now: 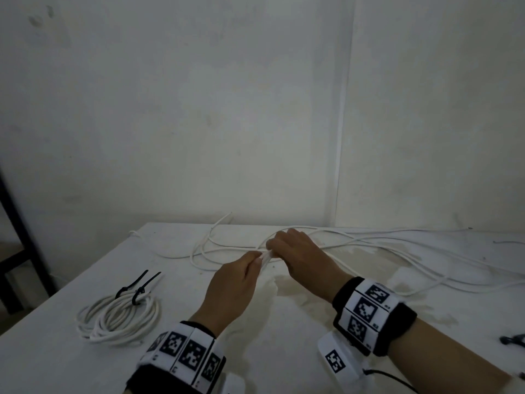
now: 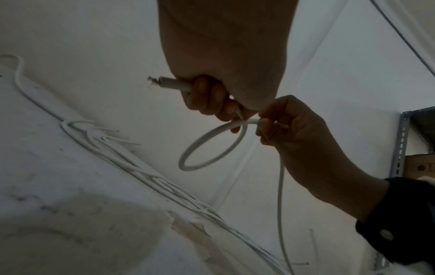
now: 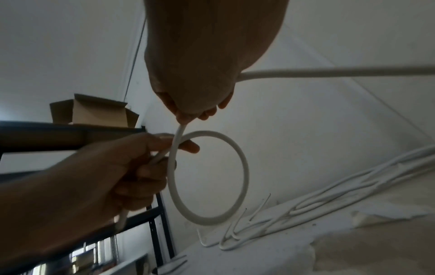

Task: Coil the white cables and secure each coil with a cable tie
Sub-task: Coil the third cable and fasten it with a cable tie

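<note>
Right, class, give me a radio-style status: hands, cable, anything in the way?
Left hand and right hand both grip the loose white cable, first loop formed. Finished white coil with black cable ties lies left. Loose cables strewn behind.

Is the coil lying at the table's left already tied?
Yes, the coil lying on the table has black ties cinched around its strands at its far side.

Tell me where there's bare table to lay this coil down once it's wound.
Bare table lies at the near left corner, below the tied coil, and between the two wrists. The far side is crowded with loose cables, running to the right edge.
</note>
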Demonstrator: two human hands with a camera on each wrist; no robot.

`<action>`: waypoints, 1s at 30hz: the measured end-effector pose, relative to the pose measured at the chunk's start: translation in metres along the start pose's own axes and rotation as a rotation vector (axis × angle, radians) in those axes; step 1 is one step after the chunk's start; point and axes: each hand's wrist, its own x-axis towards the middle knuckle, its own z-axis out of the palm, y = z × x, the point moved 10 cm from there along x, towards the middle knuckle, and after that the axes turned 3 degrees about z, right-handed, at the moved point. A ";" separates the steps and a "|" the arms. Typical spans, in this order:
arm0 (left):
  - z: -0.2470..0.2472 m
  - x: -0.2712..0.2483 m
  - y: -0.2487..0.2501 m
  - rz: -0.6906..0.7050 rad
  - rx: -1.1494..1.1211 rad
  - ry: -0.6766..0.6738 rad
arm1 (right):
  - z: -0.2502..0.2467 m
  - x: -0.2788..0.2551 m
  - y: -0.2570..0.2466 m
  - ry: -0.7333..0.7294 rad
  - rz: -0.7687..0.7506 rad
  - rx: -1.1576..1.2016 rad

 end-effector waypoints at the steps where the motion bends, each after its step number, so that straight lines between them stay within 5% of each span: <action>1: 0.001 0.000 -0.002 -0.012 -0.027 -0.010 | -0.002 0.001 0.002 -0.003 0.032 0.054; 9: 0.010 -0.002 0.002 -0.050 -0.350 -0.143 | -0.009 -0.007 0.020 -0.270 0.302 0.186; 18: 0.005 -0.003 0.023 0.012 -0.336 -0.189 | -0.030 -0.013 0.040 -0.301 0.563 0.294; 26: -0.002 -0.001 0.026 -0.043 -0.434 -0.176 | -0.025 -0.017 0.010 -0.434 0.461 0.427; 30: -0.014 0.003 0.037 -0.016 -0.465 -0.103 | -0.034 -0.017 0.015 -0.393 0.565 0.641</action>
